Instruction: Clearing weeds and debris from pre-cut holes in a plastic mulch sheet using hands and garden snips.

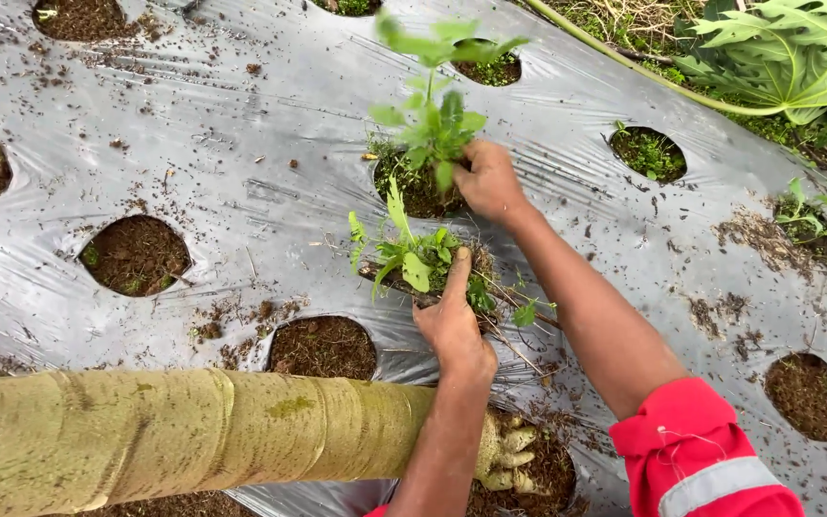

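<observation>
Item: weed clump (418,260), pulled. Small, bright green, with broad toothed leaves, one upright narrow blade, and a tangle of brown roots and dry stems trailing to the right. It lies on the silver plastic mulch sheet (241,163), between two planting holes, under my left hand.

Item: standing weed (437,115). Taller, thin-stemmed, with pale green leaves spreading at the top and a denser cluster lower down. It is rooted in the dark soil of a round planting hole (413,187) near the middle of the sheet.

Item: my left hand (454,321). The fingers are curled down over the root end of the pulled clump, thumb stretched up along it, grasping the clump against the sheet.

Item: my right hand (490,182). The fingers are clenched around the base of the standing weed, at the hole's right rim, knuckles up. A red sleeve with a grey reflective band (696,455) covers the upper arm.

Item: surroundings. More round holes of bare soil are cut in the sheet, which is scattered with crumbs of earth. A thick yellow-green papaya trunk (184,436) crosses the lower left, its roots entering a hole just below my left forearm. A large lobed papaya leaf (796,57) hangs at the upper right.
</observation>
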